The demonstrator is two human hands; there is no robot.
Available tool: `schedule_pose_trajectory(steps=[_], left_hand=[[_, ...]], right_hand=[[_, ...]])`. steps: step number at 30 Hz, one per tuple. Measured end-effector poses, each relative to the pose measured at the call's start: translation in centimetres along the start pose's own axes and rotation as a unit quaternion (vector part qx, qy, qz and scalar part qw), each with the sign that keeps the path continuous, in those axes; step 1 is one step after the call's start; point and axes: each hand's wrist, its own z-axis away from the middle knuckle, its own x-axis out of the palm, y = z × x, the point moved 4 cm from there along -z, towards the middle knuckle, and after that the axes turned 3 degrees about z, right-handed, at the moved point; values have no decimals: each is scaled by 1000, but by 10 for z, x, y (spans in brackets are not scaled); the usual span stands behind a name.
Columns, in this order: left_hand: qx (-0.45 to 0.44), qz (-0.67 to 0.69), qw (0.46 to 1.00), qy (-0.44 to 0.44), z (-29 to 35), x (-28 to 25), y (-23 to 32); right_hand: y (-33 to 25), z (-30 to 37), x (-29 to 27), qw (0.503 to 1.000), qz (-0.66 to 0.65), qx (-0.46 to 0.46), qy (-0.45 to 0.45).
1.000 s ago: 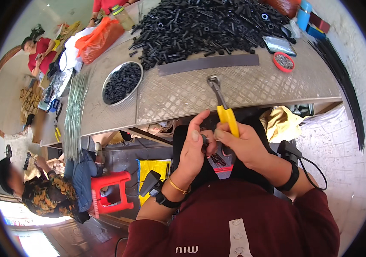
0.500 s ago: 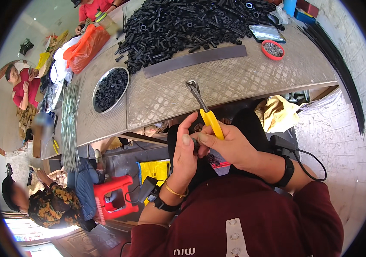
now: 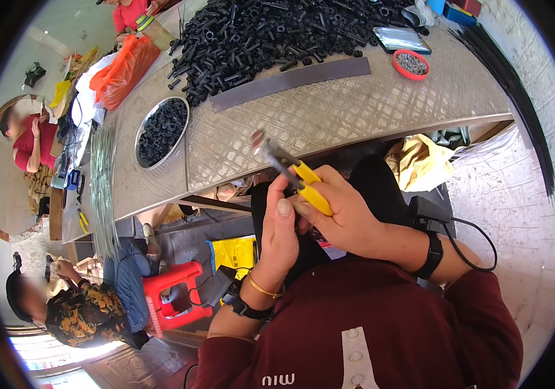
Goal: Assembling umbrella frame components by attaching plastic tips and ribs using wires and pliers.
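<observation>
My right hand [image 3: 349, 214] is wrapped round the yellow-handled pincers [image 3: 307, 174]. Their handles are spread apart, and the blurred metal head points up and left, above the near edge of the table [image 3: 290, 142]. Close beside it, my left hand [image 3: 278, 230] has its fingers curled toward the right one, the thumb raised near the pincers' lower handle. Whatever those left fingers pinch is hidden between the two hands. Both hands are over my lap, just in front of the table.
A heap of black plastic parts [image 3: 258, 48] covers the table's far side, behind a grey strip [image 3: 290, 84]. Left stand a metal bowl of black pieces [image 3: 185, 123] and a wire bundle [image 3: 102, 188]; right, a red bowl [image 3: 397, 65]. A red stool [image 3: 193, 275] and co-workers are leftward.
The pincers have tilted left and their handles have opened apart. The small black piece glimpsed between my hands is now hidden. My view has shifted slightly.
</observation>
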Motion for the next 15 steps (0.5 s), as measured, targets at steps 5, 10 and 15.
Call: schedule_pose_trajectory(steps=[5, 10, 15], left_hand=[[-10, 67, 997, -23, -2, 1, 1], [-52, 109, 992, 39, -5, 3, 5], [-32, 155, 986, 56, -12, -15, 2]], right_hand=[[6, -13, -5, 982, 44, -166, -78], [-11, -12, -3, 967, 139, -208, -53], [-16, -9, -43, 918, 334, -199, -80]])
